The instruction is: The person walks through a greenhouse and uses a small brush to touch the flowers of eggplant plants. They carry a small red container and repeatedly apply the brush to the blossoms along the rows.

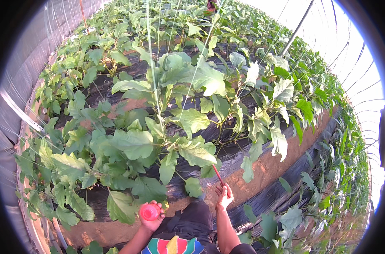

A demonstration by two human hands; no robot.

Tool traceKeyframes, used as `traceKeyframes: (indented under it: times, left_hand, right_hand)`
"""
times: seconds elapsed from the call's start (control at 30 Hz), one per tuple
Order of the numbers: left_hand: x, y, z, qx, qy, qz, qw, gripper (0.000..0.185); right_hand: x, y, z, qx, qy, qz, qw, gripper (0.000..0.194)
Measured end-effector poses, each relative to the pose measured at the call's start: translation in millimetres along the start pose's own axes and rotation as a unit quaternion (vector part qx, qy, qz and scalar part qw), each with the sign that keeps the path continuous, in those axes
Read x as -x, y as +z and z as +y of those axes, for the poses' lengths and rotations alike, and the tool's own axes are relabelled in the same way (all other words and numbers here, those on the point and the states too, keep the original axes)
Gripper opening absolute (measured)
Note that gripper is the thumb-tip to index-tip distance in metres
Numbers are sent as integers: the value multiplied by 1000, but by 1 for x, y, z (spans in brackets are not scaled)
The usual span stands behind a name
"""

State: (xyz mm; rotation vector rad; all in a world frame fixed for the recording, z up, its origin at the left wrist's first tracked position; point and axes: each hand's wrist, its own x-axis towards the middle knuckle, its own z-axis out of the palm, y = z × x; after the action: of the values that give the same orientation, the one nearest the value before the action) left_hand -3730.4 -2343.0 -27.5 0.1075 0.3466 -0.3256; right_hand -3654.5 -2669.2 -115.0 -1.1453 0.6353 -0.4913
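Note:
My left hand point(152, 222) is closed around a small pinkish-red plastic bottle point(149, 212) with an open round mouth, at the bottom centre. A small yellow-green thing point(165, 205) shows beside its fingers; I cannot tell what it is. My right hand point(224, 197) pinches a thin dark red stick point(218, 175) that points up and to the left, its upper end near the edge of a broad lobed leaf point(197, 154). That leaf belongs to an eggplant plant, tied to a pale string point(152, 70) in front of me. A few small pinkish flowers point(169, 105) show among the leaves.
Rows of eggplant plants grow in soil covered with black plastic mulch point(276, 187), with a bare earth path point(259, 165) between rows. A slanted metal pole point(297, 28) rises at the upper right. A grey sheet wall point(21, 66) runs along the left. A partly seen person point(212, 4) is far off.

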Motion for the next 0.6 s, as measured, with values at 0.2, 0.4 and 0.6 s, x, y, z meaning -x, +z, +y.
traceKeyframes:
  times: [0.2, 0.4, 0.6]
  left_hand:
    - [-71, 63, -68, 6, 16, 86, 996, 37]
    - [-104, 95, -113, 3, 72, 103, 992, 38]
    - [-102, 83, -140, 43, 153, 153, 975, 40]
  right_hand:
    - [-138, -5, -23, 10, -14, 3, 1000, 41]
    - [-259, 29, -46, 18, -27, -48, 998, 41]
    - [-358, 74, -50, 78, -41, -79, 993, 39]
